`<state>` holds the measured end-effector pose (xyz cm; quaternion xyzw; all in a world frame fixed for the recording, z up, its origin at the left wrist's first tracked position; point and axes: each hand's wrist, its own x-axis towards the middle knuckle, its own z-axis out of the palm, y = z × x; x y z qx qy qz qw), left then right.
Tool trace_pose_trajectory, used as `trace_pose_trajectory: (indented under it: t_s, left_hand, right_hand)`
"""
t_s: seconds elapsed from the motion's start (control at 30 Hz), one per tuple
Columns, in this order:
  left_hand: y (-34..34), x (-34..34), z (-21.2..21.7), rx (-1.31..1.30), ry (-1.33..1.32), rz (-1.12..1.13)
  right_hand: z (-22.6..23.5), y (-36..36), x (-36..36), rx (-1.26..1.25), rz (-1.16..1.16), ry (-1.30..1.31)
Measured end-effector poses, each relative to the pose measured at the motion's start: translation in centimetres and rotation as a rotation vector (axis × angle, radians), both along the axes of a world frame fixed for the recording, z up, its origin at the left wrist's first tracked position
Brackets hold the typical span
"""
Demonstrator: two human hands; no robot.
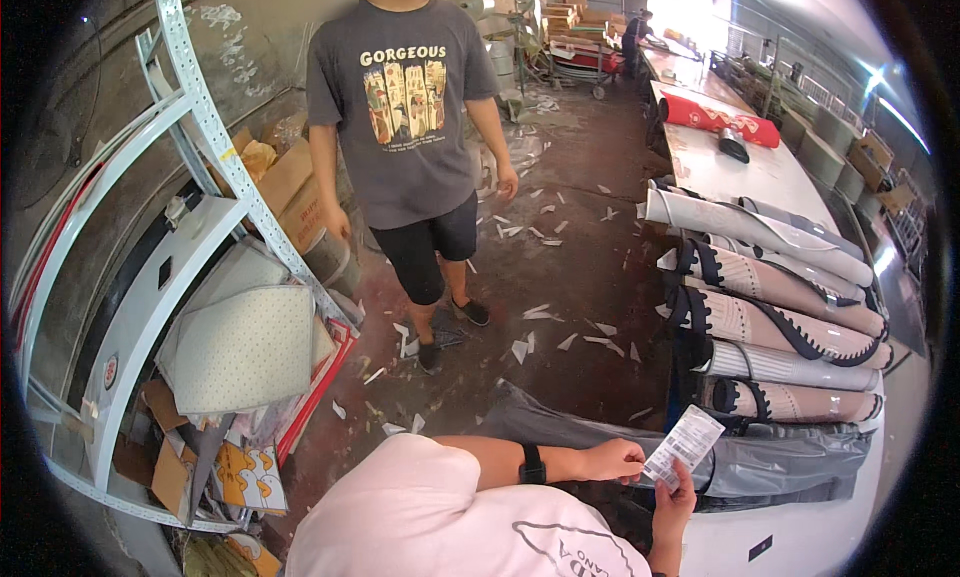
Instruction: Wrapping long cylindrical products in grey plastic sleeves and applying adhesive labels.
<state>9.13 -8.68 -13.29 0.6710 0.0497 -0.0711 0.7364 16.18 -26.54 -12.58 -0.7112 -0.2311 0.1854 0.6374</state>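
Note:
A white printed label [685, 445] is held up in front of me, above the near end of the table. My right hand [674, 499] grips its lower edge, with the thumb on its face. My left hand [614, 461], with a black band on the wrist, has its fingers pinched together at the label's left corner. Just behind the label, a long grey plastic bag [790, 462] lies across the table. Beyond it is a row of rolled mats, the nearest a pinkish roll with black trim [810, 405].
Farther along the long white table [800, 167] lies a red roll [720, 117]. A person in a dark T-shirt [415, 107] stands ahead on the littered floor. At left is a metal rack [205, 117] with folded padding [240, 347] and cardboard. Another person is far back.

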Motion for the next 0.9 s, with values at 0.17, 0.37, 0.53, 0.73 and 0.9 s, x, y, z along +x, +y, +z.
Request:
trace_pose_trajectory:
  t_s: [0.17, 0.37, 0.53, 0.73, 0.9]
  left_hand:
    - [-0.1, -0.1, 0.1, 0.009, -0.011, 0.014]
    - [-0.2, -0.4, 0.3, 0.005, 0.014, 0.038]
    - [-0.3, -0.4, 0.8, 0.071, 0.019, -0.016]
    - [0.0, -0.1, 2.3, 0.065, 0.072, 0.003]
    - [0.3, -0.4, 2.3, 0.157, 0.038, -0.008]
  right_hand:
    - [1.2, 0.2, -0.3, -0.076, 0.008, -0.027]
    - [1.2, 0.3, -0.6, -0.058, -0.031, 0.045]
    - [0.8, -0.1, -0.8, -0.068, -0.05, 0.003]
    - [0.5, 0.6, 0.0, -0.224, -0.09, -0.447]
    - [3.3, 1.3, -1.4, -0.214, 0.01, -0.402]
